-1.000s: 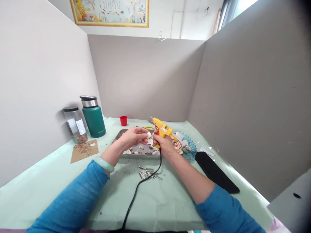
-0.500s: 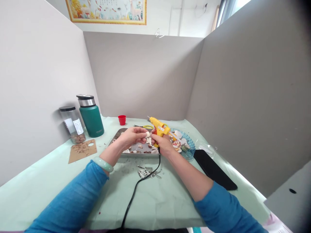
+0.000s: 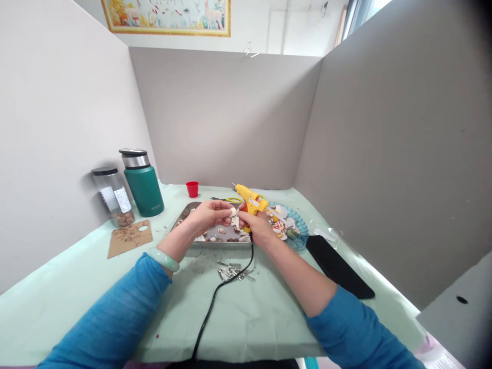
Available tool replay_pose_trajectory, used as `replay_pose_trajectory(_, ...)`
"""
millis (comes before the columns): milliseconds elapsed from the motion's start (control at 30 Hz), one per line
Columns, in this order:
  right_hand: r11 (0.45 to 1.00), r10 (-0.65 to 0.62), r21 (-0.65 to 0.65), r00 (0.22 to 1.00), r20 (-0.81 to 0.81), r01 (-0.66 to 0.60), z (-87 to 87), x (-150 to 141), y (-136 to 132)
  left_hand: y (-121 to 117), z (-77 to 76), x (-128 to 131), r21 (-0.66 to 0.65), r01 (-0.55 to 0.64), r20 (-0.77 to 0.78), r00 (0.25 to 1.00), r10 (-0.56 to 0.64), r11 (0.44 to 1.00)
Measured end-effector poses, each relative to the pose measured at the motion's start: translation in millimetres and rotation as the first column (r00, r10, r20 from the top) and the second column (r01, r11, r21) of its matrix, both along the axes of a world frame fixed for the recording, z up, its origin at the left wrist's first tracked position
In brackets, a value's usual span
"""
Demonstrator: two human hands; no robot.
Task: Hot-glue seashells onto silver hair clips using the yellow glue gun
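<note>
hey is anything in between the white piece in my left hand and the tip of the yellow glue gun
Nothing visible stands between the white piece in your left hand and the tip of the yellow glue gun; the yellow-handled tool lies farther back on the table.

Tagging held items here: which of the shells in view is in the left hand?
The small, whitish, rounded shell pinched in the left hand; the other visible shells lie in the metal tray or the blue translucent dish.

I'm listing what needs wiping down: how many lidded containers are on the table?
2: the green bottle at the table's left side, and the clear jar just left of it. I see no others.
</note>
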State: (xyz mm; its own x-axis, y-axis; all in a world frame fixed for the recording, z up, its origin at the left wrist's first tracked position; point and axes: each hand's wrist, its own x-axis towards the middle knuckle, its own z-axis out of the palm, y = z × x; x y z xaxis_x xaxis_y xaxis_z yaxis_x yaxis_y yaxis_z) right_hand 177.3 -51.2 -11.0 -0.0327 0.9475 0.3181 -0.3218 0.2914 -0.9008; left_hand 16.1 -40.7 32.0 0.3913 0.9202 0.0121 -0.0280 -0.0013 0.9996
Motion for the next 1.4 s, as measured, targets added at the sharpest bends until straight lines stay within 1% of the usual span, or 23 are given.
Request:
replay_pose_trajectory(200,1.000,-0.004,-0.005,1.000,-0.005,0.003,-1.0,-0.1,1.5,2.1,-2.4,-0.1,-0.003,0.010,-0.002,1.000,-0.010,1.000)
replay_pose_trajectory(400,1.000,0.000,-0.013,1.000,-0.003,-0.001,-0.7,0.0,1.5,-0.3,-0.5,1.2,-0.014,-0.006,-0.008,1.000,0.006,1.000)
replay_pose_trajectory(833,1.000,0.017,-0.022,1.000,0.001,-0.017,-1.9,0.3,2.6,-3.1,0.2,4.4,0.017,-0.007,-0.024,1.000,0.008,1.000)
replay_pose_trajectory(1033,1.000,0.019,-0.010,1.000,-0.004,-0.019,-0.7,-0.2,1.4,-0.5,-2.9,3.0,0.023,0.014,-0.012,1.000,-0.014,1.000)
replay_pose_trajectory(1233,1.000,0.020,-0.011,1.000,-0.004,-0.020,-0.4,0.6,1.1,-1.0,-2.4,2.0,0.033,0.029,-0.018,0.999,-0.028,0.999)
replay_pose_trajectory(1400,1.000,0.017,-0.015,0.999,-0.033,-0.017,-1.8,0.5,3.4,0.4,-4.4,0.4,0.050,0.053,0.006,0.999,-0.054,0.997)
